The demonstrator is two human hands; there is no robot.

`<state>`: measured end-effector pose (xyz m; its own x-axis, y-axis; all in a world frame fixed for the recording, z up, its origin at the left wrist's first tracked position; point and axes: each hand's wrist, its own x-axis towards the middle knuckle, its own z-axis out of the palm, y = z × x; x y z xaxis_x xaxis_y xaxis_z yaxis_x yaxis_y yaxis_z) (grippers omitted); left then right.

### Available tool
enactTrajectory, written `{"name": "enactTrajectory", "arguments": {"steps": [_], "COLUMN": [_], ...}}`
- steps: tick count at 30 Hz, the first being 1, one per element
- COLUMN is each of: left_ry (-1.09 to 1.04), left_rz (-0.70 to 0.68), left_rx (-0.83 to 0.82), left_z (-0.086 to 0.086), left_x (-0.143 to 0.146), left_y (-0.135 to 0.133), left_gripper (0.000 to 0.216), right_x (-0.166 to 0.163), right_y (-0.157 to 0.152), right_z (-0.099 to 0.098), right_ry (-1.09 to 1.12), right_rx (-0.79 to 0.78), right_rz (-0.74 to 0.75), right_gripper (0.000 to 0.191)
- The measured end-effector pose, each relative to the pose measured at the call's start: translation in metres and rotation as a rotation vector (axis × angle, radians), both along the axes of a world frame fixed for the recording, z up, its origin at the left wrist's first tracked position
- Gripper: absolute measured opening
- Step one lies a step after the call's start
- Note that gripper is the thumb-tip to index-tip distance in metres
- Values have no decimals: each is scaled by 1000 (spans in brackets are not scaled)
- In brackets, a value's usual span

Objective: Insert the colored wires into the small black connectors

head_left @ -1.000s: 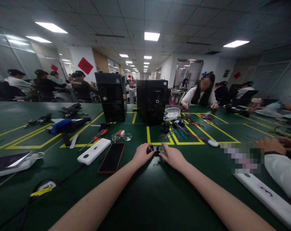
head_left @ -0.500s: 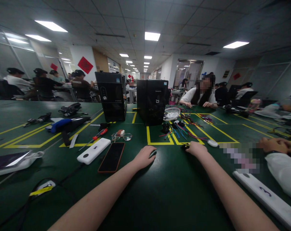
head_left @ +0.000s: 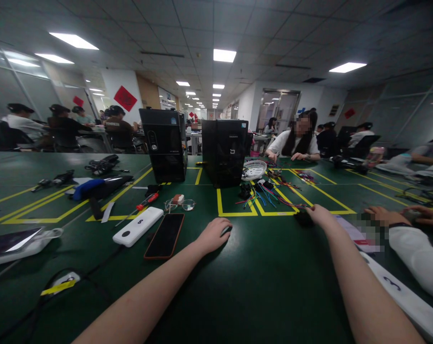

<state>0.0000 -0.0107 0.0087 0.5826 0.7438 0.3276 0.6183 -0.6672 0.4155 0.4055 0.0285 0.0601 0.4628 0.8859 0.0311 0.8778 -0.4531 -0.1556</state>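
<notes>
My left hand (head_left: 213,235) rests on the green table (head_left: 245,291) with its fingers curled. A small dark patch shows between thumb and fingers; whether it is an object I cannot make out. Farther right, my right hand (head_left: 320,216) is closed at the fingertips on a small black item (head_left: 304,218), blurred and too dark to name. Just beyond it lie several coloured wires (head_left: 270,196) with a black connector piece (head_left: 245,191). To the left of my left hand lie a phone (head_left: 165,236) with a reddish-brown edge and a white power bank (head_left: 138,226) marked 8.
Two black computer towers (head_left: 162,148) (head_left: 225,153) stand mid-table. A white basket (head_left: 254,169), glasses (head_left: 180,204), and a red-handled screwdriver (head_left: 147,201) lie around. On the right are a long white bar (head_left: 392,284) and a co-worker's hands (head_left: 386,216); another person (head_left: 298,141) sits opposite.
My right hand has moved to the right with the black item and now covers where a white oval thing lay. My left hand stays nearly in place. The neighbour's hands have parted.
</notes>
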Motion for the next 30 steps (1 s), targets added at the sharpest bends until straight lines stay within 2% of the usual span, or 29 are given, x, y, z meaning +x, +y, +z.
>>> {"name": "enactTrajectory", "arguments": {"steps": [3,9,14,22,30], "left_ry": [-7,-5,-2,7,-6], "left_rz": [-2,1,-6,-7,-9], "left_rx": [-3,-29,-14,-17,-27], "left_z": [2,4,3,3,3], "left_x": [0,0,0,0,-1], "left_y": [-1,-2,-1,-2,-1], "left_gripper": [25,26,25,26,26], "right_x": [2,0,1,-2,-2], "right_y": [-2,-5,-6,-5,-1], "right_z": [2,5,7,-1,-10], "right_ry": [1,56,-56,-127,-174], "right_rx": [14,44,98,86,74], "right_rz": [37,93,153,155,224], "right_gripper": [26,29,27,25,27]}}
